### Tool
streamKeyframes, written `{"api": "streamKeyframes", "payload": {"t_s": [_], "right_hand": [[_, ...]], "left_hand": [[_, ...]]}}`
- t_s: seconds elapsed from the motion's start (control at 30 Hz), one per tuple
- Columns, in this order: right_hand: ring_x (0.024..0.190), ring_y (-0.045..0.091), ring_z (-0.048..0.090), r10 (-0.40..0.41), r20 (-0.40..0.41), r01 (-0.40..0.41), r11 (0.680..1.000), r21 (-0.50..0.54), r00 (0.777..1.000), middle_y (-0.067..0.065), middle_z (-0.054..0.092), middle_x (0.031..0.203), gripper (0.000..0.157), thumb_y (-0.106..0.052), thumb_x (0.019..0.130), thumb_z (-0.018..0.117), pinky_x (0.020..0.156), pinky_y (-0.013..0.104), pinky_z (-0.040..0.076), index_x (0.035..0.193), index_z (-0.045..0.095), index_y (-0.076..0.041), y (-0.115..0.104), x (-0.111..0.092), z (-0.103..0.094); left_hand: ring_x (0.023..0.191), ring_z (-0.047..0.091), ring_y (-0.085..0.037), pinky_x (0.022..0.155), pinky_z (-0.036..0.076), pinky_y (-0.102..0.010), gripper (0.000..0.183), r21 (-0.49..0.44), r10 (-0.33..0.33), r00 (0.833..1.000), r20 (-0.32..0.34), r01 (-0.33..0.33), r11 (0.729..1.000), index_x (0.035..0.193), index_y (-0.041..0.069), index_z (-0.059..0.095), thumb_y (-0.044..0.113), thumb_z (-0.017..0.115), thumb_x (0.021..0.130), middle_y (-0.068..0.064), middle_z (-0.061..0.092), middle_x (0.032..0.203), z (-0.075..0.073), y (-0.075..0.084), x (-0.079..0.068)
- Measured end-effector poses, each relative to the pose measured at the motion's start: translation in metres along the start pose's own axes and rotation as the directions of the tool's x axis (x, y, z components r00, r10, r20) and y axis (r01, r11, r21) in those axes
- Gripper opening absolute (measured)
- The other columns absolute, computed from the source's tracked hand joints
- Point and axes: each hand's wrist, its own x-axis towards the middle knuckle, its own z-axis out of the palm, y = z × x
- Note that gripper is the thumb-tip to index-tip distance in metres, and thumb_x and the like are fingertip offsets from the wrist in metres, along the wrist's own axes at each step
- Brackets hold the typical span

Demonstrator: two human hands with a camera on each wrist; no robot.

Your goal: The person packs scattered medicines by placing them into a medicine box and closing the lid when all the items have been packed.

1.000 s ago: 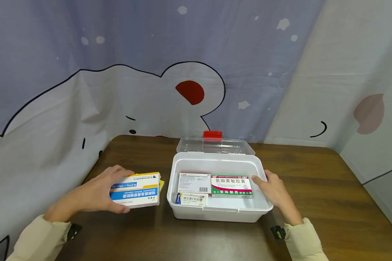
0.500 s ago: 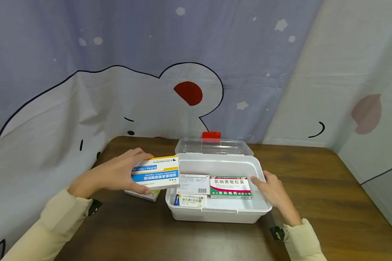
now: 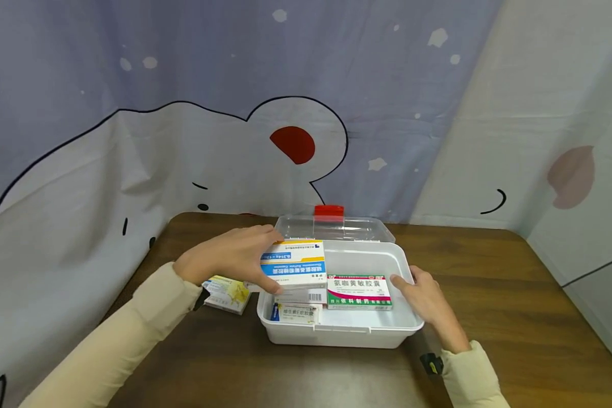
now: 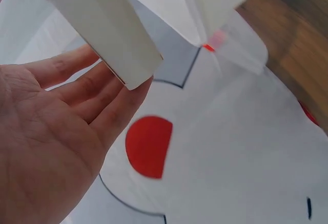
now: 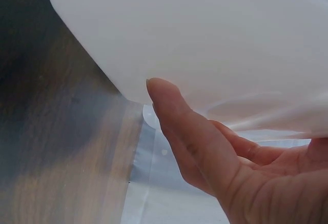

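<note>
In the head view my left hand [image 3: 232, 256] grips a white, blue and yellow medicine box [image 3: 293, 265] by its left end, thumb in front and fingers behind. It hangs over the left part of a white plastic storage box [image 3: 331, 338]. My right hand [image 3: 424, 301] holds that storage box by its right wall, thumb over the rim. Inside lie a green and white medicine box [image 3: 359, 293], a small cream one [image 3: 299, 314] and a white one [image 3: 305, 296], partly hidden by the held box. The left wrist view shows my fingers along the held box's edge.
A yellow and white medicine box [image 3: 228, 293] lies on the wooden table [image 3: 224, 362], left of the storage box and partly behind my left forearm. The clear lid [image 3: 364, 229] with its red clasp [image 3: 328, 213] stands folded back. A patterned curtain [image 3: 209, 153] hangs behind the table.
My left hand has carried the blue and white medicine box rightward from beside the storage box to above it, uncovering the yellow medicine box. The right hand has stayed at the wall.
</note>
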Motion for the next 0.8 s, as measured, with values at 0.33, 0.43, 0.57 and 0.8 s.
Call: {"api": "streamKeyframes", "payload": {"t_s": [0.33, 0.43, 0.57, 0.8], "right_hand": [[0.088, 0.03, 0.06, 0.0, -0.002, 0.0, 1.0, -0.008, 1.0, 0.025, 0.058, 0.109, 0.053, -0.033, 0.091, 0.053, 0.07, 0.039, 0.051, 0.125, 0.045, 0.007, 0.0, 0.0, -0.003], [0.088, 0.031, 0.06, 0.013, 0.006, -0.013, 1.0, 0.014, 1.0, 0.025, 0.058, 0.108, 0.053, -0.033, 0.091, 0.053, 0.068, 0.037, 0.052, 0.125, 0.044, 0.007, 0.0, -0.001, -0.002], [0.086, 0.03, 0.061, 0.023, -0.002, -0.023, 1.0, 0.017, 1.0, 0.025, 0.058, 0.107, 0.053, -0.033, 0.091, 0.053, 0.067, 0.037, 0.052, 0.125, 0.044, 0.007, 0.002, -0.002, -0.003], [0.083, 0.029, 0.061, 0.004, -0.015, -0.003, 1.0, 0.03, 1.0, 0.025, 0.06, 0.104, 0.051, -0.033, 0.091, 0.054, 0.062, 0.033, 0.051, 0.123, 0.047, 0.006, 0.003, -0.001, -0.003]], "left_hand": [[0.084, 0.05, -0.011, 0.07, 0.045, -0.026, 0.082, -0.022, 0.021, 0.99, 0.137, -0.019, 1.0, 0.115, 0.014, 0.051, 0.068, 0.07, 0.058, 0.006, 0.052, 0.094, 0.011, 0.029, 0.059], [0.088, 0.049, -0.012, 0.073, 0.046, -0.028, 0.084, -0.025, 0.027, 0.984, 0.174, -0.023, 0.999, 0.118, 0.014, 0.05, 0.068, 0.071, 0.057, 0.005, 0.053, 0.098, 0.018, 0.038, 0.073], [0.107, 0.045, -0.015, 0.089, 0.044, -0.037, 0.098, 0.004, 0.002, 0.978, 0.21, -0.003, 1.0, 0.135, 0.012, 0.039, 0.066, 0.071, 0.06, 0.0, 0.047, 0.125, 0.027, 0.049, 0.091], [0.138, 0.016, -0.026, 0.108, 0.023, -0.046, 0.11, 0.034, 0.0, 0.965, 0.263, -0.009, 0.999, 0.146, 0.012, 0.021, 0.063, 0.071, 0.063, -0.01, 0.014, 0.152, 0.042, 0.068, 0.116]]}}
